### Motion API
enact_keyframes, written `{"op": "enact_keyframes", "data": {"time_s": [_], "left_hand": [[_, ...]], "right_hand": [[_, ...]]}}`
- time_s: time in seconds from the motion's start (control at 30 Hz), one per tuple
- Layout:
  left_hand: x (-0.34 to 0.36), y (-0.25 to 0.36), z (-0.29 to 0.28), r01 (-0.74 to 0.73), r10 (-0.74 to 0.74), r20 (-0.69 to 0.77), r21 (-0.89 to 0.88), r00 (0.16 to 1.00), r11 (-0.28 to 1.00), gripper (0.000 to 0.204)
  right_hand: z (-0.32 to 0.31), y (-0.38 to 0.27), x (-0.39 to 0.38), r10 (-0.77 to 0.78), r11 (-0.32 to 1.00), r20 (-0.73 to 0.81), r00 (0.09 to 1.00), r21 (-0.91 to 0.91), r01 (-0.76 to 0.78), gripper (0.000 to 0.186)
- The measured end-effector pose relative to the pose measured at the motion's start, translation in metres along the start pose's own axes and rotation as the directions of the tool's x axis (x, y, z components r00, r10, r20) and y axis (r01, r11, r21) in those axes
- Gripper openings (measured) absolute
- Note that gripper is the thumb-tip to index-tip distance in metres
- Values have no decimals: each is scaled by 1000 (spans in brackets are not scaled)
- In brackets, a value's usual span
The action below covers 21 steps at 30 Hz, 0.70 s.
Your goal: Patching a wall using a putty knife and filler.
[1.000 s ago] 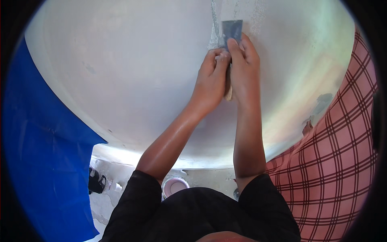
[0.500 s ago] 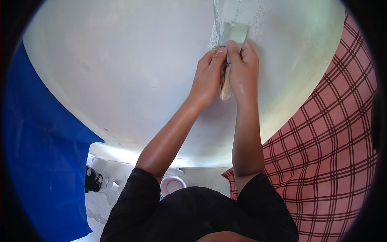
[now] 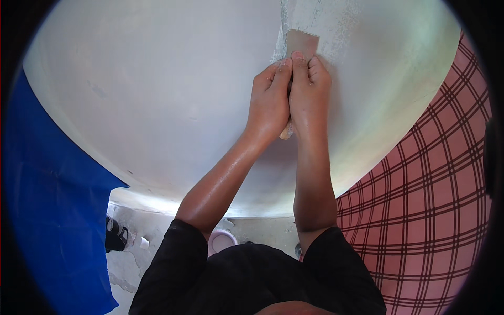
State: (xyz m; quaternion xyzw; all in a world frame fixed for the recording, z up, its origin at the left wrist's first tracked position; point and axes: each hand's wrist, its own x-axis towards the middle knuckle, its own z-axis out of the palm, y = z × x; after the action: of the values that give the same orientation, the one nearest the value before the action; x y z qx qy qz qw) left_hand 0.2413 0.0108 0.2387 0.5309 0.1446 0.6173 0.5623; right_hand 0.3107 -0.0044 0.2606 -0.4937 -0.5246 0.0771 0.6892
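Both my hands meet on a putty knife (image 3: 303,43) with a broad flat blade and a wooden handle. My right hand (image 3: 310,89) is closed on it, its thumb lying on the lower part of the blade. Pressed against it from the left, my left hand (image 3: 269,97) is closed too, its thumb tip by the blade's lower left corner. Most of the handle is hidden between the palms; only its rounded end shows near the wrists. The blade lies against a large, pale curved surface (image 3: 173,105), beside a rough whitish strip of filler (image 3: 325,18).
A blue sheet (image 3: 58,210) hangs at the left and a red checked cloth (image 3: 415,210) at the right. Below the curved surface are a pinkish round tub (image 3: 221,241), a black sandal (image 3: 116,236) and the grey floor (image 3: 257,229).
The blade has turned slightly and looks darker and pinker. My hands have shifted a little left and drawn closer together, covering more of the handle.
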Motion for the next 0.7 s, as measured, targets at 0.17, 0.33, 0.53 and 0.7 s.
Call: {"op": "enact_keyframes", "data": {"time_s": [0.17,0.33,0.53,0.7], "left_hand": [[0,-13,20,-18,17,-24,-7,1000,1000,39],[7,-14,31,-62,61,-44,-34,997,997,40],[7,-23,43,-52,50,-49,-29,998,998,41],[8,-21,45,-31,28,-69,-34,997,999,41]], "right_hand": [[-19,7,7,-6,1000,-21,1000,9,6,32],[-27,5,16,0,1000,0,1000,-26,0,34],[-38,5,16,20,1000,-2,1000,-6,-20,34],[-40,8,19,30,1000,24,999,6,-30,33]]}}
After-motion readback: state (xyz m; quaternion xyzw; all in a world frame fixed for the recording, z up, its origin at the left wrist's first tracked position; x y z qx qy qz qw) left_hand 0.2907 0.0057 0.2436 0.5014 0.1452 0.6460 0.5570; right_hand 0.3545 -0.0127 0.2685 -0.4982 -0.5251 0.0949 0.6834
